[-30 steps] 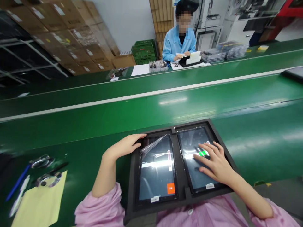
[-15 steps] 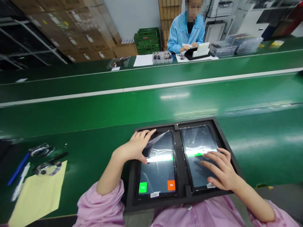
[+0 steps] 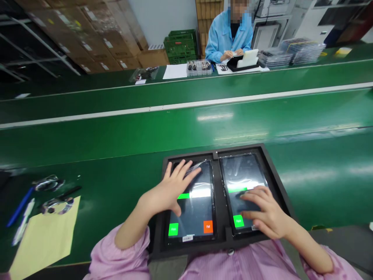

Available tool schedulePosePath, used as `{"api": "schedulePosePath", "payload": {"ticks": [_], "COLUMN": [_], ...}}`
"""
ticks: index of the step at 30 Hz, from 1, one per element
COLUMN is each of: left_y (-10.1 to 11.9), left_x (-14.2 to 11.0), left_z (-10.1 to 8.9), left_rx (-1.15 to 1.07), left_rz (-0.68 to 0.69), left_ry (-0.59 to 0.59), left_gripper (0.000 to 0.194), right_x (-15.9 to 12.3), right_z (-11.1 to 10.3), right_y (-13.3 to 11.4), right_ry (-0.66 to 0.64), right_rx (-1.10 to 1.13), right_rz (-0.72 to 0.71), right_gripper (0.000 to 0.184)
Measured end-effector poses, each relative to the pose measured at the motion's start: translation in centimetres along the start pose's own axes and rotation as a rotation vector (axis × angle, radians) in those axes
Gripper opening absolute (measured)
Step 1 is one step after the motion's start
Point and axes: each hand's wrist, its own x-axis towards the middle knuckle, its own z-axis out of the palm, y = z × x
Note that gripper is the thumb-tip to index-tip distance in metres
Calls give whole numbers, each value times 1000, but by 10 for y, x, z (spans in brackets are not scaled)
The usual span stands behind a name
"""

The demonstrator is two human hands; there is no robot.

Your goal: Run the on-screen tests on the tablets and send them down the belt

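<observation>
A black tray [image 3: 223, 243] at the near edge of the green bench holds two tablets side by side. My left hand [image 3: 170, 190] lies open, fingers spread, flat on the left tablet [image 3: 198, 212], whose clear film is lifted at the top. That screen shows a green bar, a green button and an orange button. My right hand [image 3: 262, 212] rests on the right tablet [image 3: 240, 173], fingers stretched out and slightly curled, beside a green button on its screen.
Yellow paper [image 3: 43, 241], pens [image 3: 19, 212] and shiny clips [image 3: 54, 204] lie at the left. A green conveyor belt [image 3: 186, 124] runs across the middle. Beyond it a person in a blue coat [image 3: 229, 37] works at a bench with trays and paper. Cardboard boxes [image 3: 87, 35] are stacked behind.
My left hand slid from the tray's top left edge onto the left tablet's screen. My right hand drew back toward me on the right tablet. Green buttons appeared on both screens.
</observation>
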Motion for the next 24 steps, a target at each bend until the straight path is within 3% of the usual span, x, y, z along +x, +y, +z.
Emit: {"api": "schedulePosePath", "payload": {"ticks": [4, 8, 10, 12, 14, 17, 19, 21, 24], "left_y": [22, 27, 22, 16, 10, 11, 20, 31, 41], "left_x": [-18, -35, -39, -38, -29, 1, 27, 50, 69], "left_z": [20, 41, 43, 37, 25, 3, -9, -16, -17], "left_rx": [47, 44, 38, -32, -127, -187, -160, -110, -70], "left_rz": [53, -39, -72, -1, 99, 154, 139, 91, 16], "left_ry": [-21, 14, 28, -7, -42, 42, 149, 206, 245], "left_gripper": [152, 149, 150, 148, 139, 112, 85, 59, 42], "right_x": [9, 10, 9, 7, 4, 2, 1, -1, -3], "right_z": [4, 10, 11, 9, 3, -2, 2, 10, 24], "right_y": [-9, -9, -7, -2, 9, 37, 61, 83, 105], "right_ry": [-169, -180, -181, -148, -42, 172, 224, 210, 220], "right_rx": [183, 201, 157, 93, 0, -248, -402, -450, -418], "right_rz": [-98, -106, -92, -74, 17, 423, 669, 731, 668], "right_gripper": [48, 44, 41, 39, 38, 36, 37, 42, 50]}}
